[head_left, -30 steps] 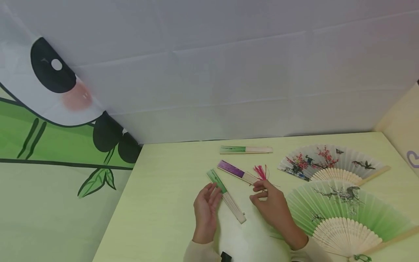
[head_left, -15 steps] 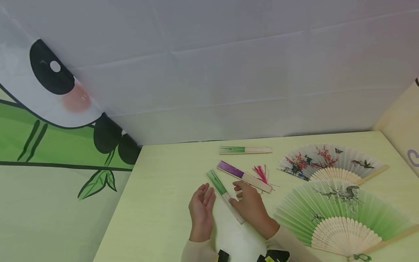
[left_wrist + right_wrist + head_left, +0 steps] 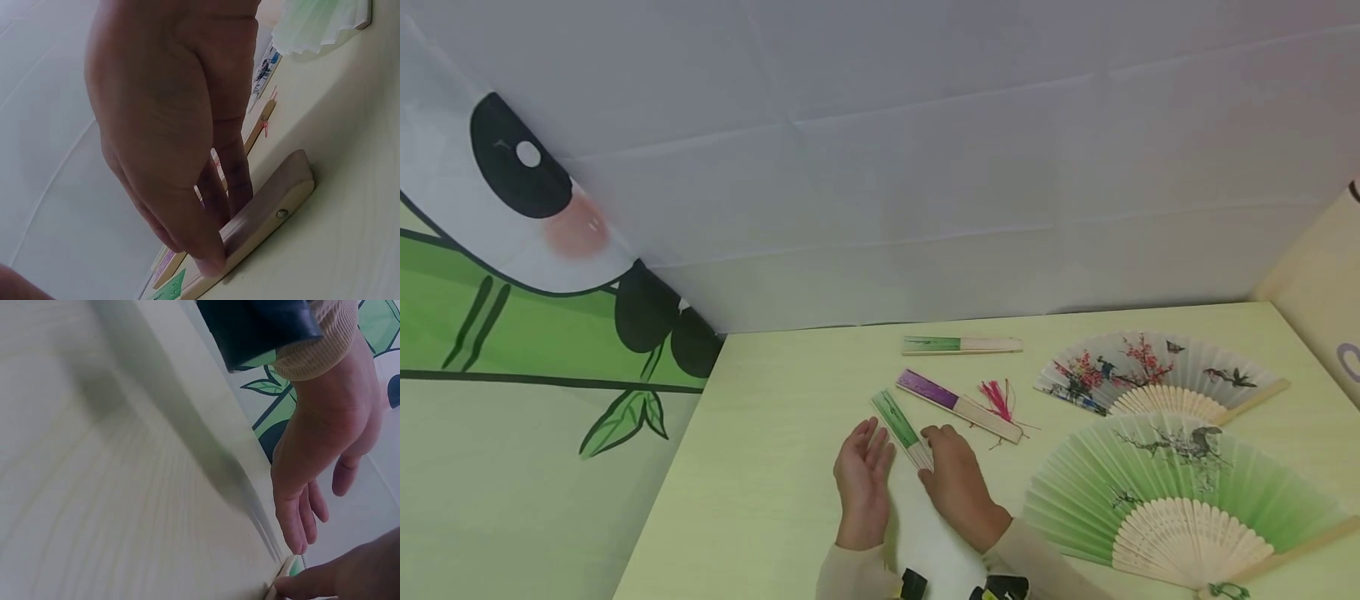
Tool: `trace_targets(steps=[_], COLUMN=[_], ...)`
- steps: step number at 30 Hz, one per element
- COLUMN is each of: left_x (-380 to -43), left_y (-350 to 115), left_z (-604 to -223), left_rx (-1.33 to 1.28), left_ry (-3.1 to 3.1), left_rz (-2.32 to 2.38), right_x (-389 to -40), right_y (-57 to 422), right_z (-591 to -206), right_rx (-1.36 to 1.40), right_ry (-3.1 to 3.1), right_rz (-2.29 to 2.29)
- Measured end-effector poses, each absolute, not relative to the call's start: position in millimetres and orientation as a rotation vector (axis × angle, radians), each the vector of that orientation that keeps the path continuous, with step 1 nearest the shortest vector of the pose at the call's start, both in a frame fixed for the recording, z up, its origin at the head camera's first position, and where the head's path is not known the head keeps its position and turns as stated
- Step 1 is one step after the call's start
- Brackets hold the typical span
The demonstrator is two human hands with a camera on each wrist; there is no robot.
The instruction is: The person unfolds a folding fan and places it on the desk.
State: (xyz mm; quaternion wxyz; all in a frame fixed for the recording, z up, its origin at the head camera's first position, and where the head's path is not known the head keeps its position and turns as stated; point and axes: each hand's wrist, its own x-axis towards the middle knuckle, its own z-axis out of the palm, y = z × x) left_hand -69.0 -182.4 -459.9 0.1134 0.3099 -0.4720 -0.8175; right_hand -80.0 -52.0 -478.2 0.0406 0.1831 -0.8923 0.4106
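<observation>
A green folded hand fan [image 3: 897, 418] lies slantwise on the table, its wooden end partly hidden by my right hand. My right hand [image 3: 958, 487] grips the fan at its wooden ribs. In the left wrist view my right hand [image 3: 156, 119] has its thumb on the near side of the ribs [image 3: 269, 203] and its fingers over the far side. My left hand [image 3: 861, 487] hovers just left of the fan, palm turned inward, fingers loosely bent and holding nothing. The right wrist view also shows the left hand [image 3: 319, 450] with its fingertips close to the fan.
A purple folded fan [image 3: 958, 404] with a pink tassel [image 3: 996, 398] lies just beyond. Another green folded fan [image 3: 962, 344] lies farther back. At right, a spread white fan with blossoms [image 3: 1120, 367] lies behind a spread green fan [image 3: 1090, 475]. A wall [image 3: 925, 208] borders the table's back.
My right hand has come left from the end of the purple folded fan and taken hold of the nearer green folded fan. The left hand has shifted slightly left, away from the fan.
</observation>
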Motion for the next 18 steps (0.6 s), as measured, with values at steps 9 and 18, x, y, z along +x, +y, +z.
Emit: trace_targets(steps=[9, 18], left_x=[-70, -68], left_y=[-171, -164], left_z=[-464, -469], left_rx=[0.955, 0.942], left_ry=[-1.502, -1.580], left_rz=[-2.302, -2.224], right_x=[-78, -82], right_y=[-50, -41], right_z=[-478, -478], right_rx=[0.496, 0.339], right_ry=[-2.824, -2.865], right_rz=[1.371, 1.571])
